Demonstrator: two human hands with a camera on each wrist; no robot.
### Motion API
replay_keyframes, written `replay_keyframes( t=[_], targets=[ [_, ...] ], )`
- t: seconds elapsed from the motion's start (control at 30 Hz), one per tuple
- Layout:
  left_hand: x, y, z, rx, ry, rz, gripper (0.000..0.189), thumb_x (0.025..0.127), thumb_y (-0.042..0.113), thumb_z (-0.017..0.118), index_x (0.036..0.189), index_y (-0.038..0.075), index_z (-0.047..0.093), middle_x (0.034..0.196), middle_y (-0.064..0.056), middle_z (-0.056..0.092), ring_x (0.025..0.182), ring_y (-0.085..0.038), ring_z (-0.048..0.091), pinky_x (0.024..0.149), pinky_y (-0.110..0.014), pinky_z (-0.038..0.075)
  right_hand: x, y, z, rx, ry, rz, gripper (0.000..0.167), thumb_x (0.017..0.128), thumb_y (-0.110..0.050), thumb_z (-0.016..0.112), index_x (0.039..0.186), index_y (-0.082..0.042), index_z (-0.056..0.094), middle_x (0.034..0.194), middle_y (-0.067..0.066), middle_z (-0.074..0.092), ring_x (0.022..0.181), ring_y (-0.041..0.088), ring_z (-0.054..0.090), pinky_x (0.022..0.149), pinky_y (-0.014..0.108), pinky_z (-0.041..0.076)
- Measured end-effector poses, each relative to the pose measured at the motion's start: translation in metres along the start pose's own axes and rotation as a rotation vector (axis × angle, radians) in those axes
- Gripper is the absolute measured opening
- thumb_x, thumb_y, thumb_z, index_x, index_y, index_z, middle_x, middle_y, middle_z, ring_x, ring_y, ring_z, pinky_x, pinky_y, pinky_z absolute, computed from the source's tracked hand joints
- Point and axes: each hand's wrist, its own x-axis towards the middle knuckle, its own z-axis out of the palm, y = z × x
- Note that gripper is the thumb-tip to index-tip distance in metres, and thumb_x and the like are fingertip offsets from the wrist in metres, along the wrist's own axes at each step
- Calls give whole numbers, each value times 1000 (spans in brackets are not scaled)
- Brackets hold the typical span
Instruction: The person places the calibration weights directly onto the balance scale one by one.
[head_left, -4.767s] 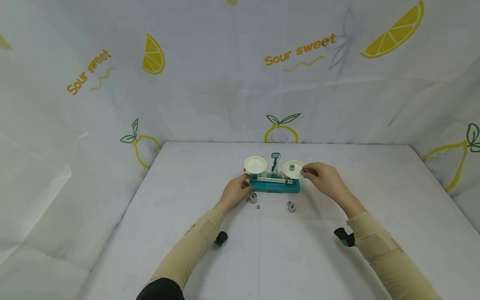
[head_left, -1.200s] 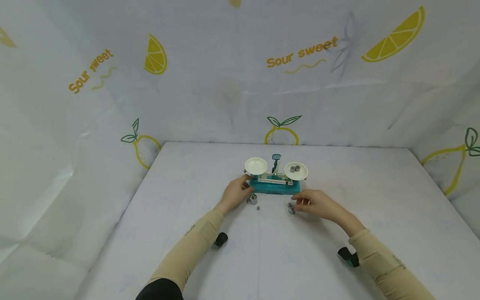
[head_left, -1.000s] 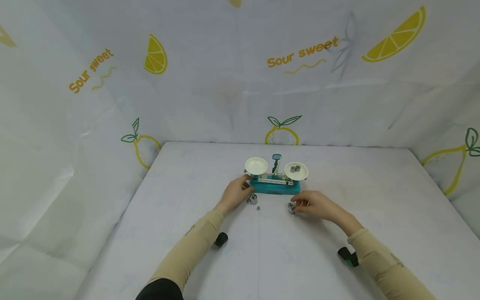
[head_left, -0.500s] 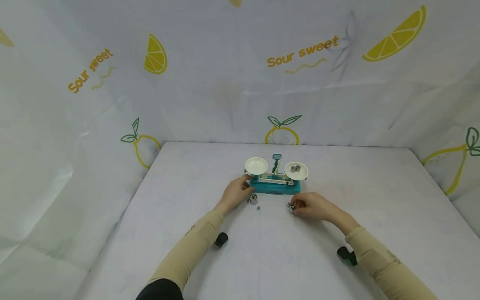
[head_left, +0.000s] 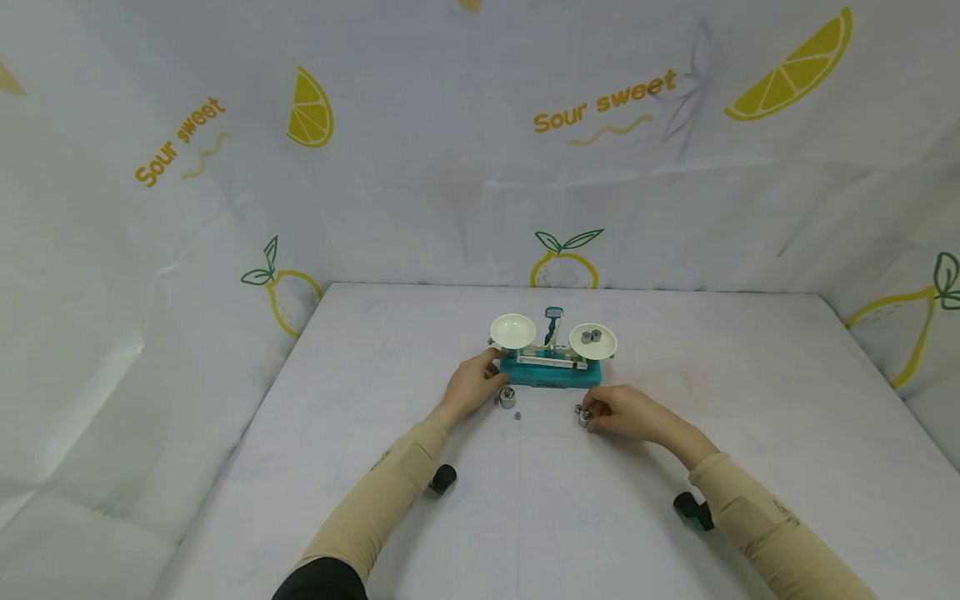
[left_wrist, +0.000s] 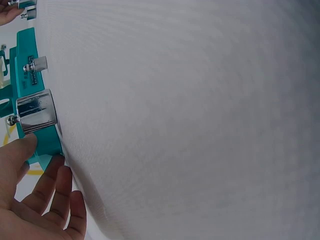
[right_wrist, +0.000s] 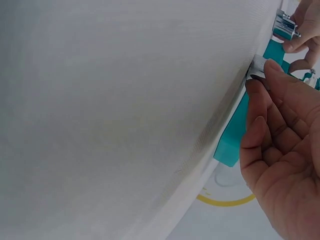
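Change: since nearly five seconds ago the right hand has left the right pan, where it was setting a weight, and come down to the table; two weights now lie in that pan instead of one. Over the last second it has only closed in on the weight by the base's front right corner. The left hand has stayed put.
Left hand [head_left: 472,388]: rests at the left end of the balance, at about 8 o'clock from the pointer post; fingers relaxed and loosely extended, tips against the teal base, holding nothing.
Large weight [head_left: 507,397]: stands upright on the table just beside the left hand's fingers, against the front of the base; the left wrist view shows it as a shiny cylinder with a knob.
Tiny weight [head_left: 517,415]: alone on the table at 5 o'clock from the large weight.
Balance scale [head_left: 551,372]: teal base, left pan [head_left: 513,331] holding nothing, right pan [head_left: 593,341] carrying two small weights [head_left: 591,337] side by side.
Gripped weight [head_left: 583,417]: on the table at 5 o'clock from the pointer post, near the base's front right corner, with a smaller knob-like piece beside it.
Right hand [head_left: 628,414]: thumb and fingertips curled in and pinching the gripped weight; whether it has lifted off the table cannot be told.
Table [head_left: 420,333]: white cloth.
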Motion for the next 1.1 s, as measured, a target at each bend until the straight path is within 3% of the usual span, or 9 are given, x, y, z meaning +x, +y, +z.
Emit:
replay_keyframes(
  t=[0.63,1.1],
  targets=[
    [0,-1,0,-3,-4,1,40,92,28,57,130,19,51,106,-7,68,92,-18,65,78,-32,51,-2,-2,-8,-38,26,-30,17,84,-14,67,99,-6,65,79,-4,62,72,6,52,64,22,47],
    [1,-1,0,0,2,8,39,92,27,58,129,18,52,106,-8,68,92,-18,65,79,-33,51,-8,-16,-27,-66,192,-50,17,82,-15,68,97,-7,63,79,-2,62,73,8,53,63,22,47]
  ],
)
